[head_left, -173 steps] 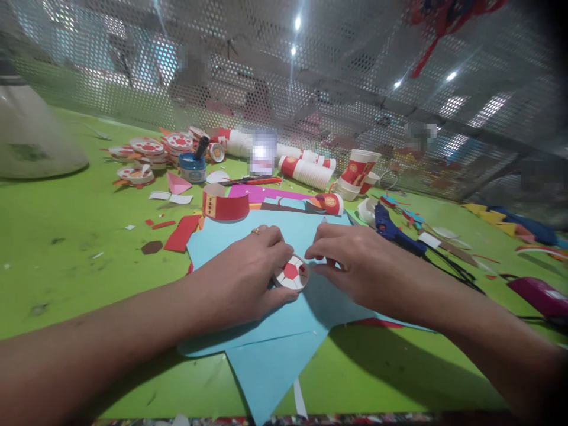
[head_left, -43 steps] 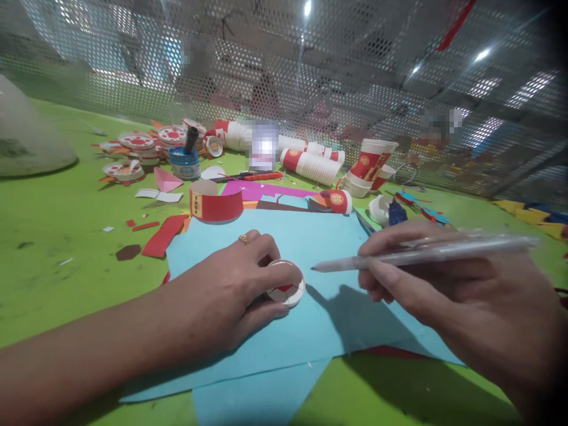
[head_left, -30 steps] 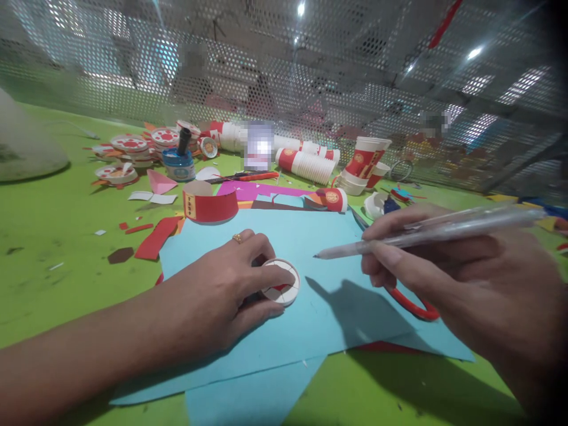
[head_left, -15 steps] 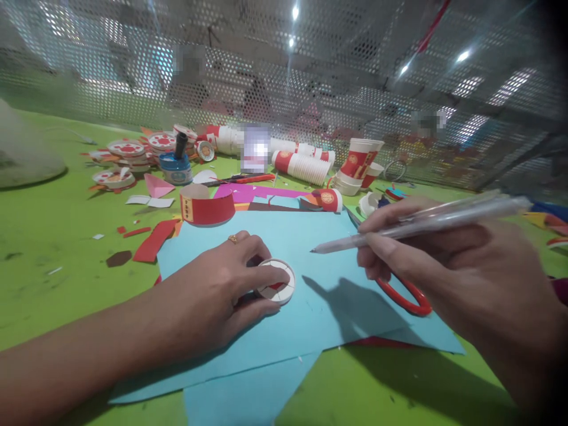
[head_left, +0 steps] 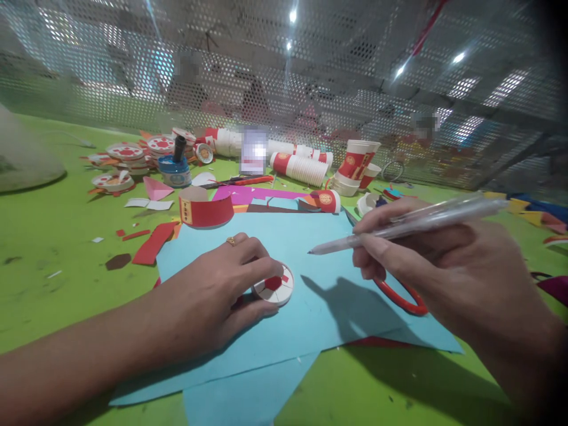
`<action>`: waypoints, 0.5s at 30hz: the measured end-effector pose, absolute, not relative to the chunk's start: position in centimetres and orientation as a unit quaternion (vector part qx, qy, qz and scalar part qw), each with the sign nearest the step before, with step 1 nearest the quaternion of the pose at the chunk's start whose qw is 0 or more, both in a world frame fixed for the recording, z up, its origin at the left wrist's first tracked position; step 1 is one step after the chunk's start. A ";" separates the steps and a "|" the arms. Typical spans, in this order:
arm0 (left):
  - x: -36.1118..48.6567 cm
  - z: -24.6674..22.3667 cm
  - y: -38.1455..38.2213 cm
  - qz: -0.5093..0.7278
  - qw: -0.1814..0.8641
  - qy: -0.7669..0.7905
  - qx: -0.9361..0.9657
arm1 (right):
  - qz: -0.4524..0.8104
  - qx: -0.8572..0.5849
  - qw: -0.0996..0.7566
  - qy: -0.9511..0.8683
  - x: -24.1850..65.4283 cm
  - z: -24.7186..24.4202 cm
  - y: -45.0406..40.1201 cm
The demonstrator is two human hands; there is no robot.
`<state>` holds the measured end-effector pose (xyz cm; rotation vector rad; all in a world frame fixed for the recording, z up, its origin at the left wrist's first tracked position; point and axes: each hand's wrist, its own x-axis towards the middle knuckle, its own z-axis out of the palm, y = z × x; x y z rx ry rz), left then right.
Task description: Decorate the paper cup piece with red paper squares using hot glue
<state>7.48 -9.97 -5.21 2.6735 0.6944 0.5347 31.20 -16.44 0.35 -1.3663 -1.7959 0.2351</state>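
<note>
My left hand (head_left: 235, 275) grips a small round white disc (head_left: 284, 293), which looks like a cut paper-cup base, by its edge. Red paper pieces and thin drawn lines mark the disc's face. It rests on a light blue paper sheet (head_left: 266, 236). My right hand (head_left: 412, 254) is closed round a clear-barrelled pen (head_left: 399, 228), its tip pointing left and held above the sheet. Beneath the right hand lies a red scissor handle (head_left: 402, 299), the rest of it hidden.
A red cup ring (head_left: 206, 210) stands behind the sheet. Farther back are a blue glue jar (head_left: 175, 171), stacked paper cups (head_left: 299, 168), upright cups (head_left: 357, 163) and decorated cup bases (head_left: 126, 154). Red paper scraps (head_left: 153, 244) lie left on the green table (head_left: 80, 313).
My left fingers have shifted on the disc, showing more of its red pieces. The right hand with the pen has moved slightly left.
</note>
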 end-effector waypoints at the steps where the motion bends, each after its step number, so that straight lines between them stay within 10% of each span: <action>1: 7.5 -5.2 -10.0 0.187 0.163 0.244 0.937 | 0.089 -0.545 0.423 -0.718 31.2 0.3 -16.4; 15: 7.4 -5.4 -9.7 0.186 0.163 0.238 0.939 | 0.052 -0.545 0.359 -0.756 31.6 -0.5 -15.3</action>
